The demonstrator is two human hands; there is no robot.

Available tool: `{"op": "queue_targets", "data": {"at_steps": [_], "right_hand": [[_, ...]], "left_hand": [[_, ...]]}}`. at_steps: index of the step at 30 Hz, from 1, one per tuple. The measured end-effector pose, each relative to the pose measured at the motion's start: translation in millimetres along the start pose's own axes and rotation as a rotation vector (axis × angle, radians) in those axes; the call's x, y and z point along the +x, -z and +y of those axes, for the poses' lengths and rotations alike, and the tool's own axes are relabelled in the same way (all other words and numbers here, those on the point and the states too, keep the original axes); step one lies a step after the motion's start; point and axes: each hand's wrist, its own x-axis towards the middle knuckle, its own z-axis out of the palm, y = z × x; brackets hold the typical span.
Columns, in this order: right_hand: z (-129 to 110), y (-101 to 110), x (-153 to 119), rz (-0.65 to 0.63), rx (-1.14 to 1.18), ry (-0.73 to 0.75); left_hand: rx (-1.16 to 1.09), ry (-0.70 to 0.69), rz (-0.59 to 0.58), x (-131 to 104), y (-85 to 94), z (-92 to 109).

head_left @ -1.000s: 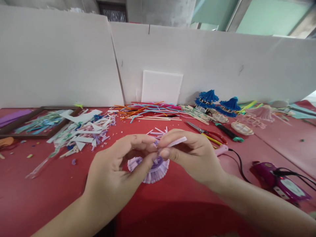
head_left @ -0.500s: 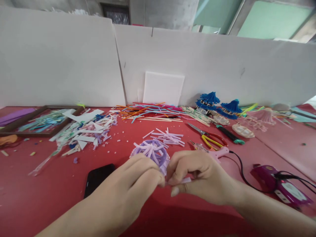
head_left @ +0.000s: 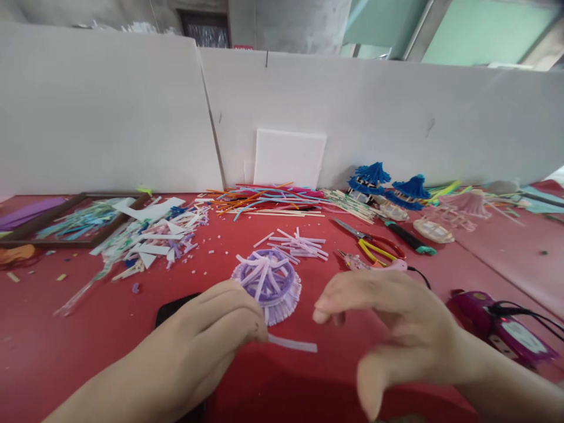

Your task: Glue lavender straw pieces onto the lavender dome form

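Note:
Pinched in the closed fingers of my left hand [head_left: 215, 335] is one end of a short lilac strip [head_left: 293, 343], which sticks out to the right above the red table. My right hand [head_left: 392, 335] is open, thumb and fingers spread, with nothing between them; it is apart from the strip. Just beyond my left hand sits a round purple piece [head_left: 282, 294] with a ring, strips meeting at a peak and a pleated lilac skirt. My left fingers overlap its near left side. Behind it lies a loose pile of lilac strips [head_left: 304, 244].
A black phone [head_left: 170, 309] is partly under my left forearm. To the right are scissors [head_left: 350, 228], yellow-red pliers [head_left: 374, 249], a pink glue gun [head_left: 388, 266] with a cord and a purple power strip [head_left: 502, 326]. Paper scraps [head_left: 154, 235] lie left; blue-roofed models [head_left: 372, 176] stand behind.
My right hand has let go of the lilac strip, opened and moved right. My left hand has shifted left and slightly down, still holding the strip, and more of the round purple piece shows.

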Motion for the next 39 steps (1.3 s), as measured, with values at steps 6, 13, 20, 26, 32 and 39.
{"op": "queue_targets", "data": {"at_steps": [6,13,20,26,32,39], "right_hand": [[-8,-13,7,0.005,-0.108,0.102],[7,-15,9,0.080,-0.051,0.206],[7,-20,12,0.082,-0.016,0.220],[7,-25,8,0.148,0.126,0.057],[11,-21,9,-0.062,0.273,0.082],[15,-8,13,-0.268,0.130,0.160]], "left_hand": [[0.010,-0.058,0.058,14,5.2,6],[-0.058,-0.038,0.123,18,5.6,4],[-0.207,0.029,0.085,21,-0.4,3],[-0.327,-0.016,0.069,21,3.5,4],[-0.255,-0.089,0.075,21,16.5,4],[-0.120,-0.118,-0.032,18,17.0,-6]]}}
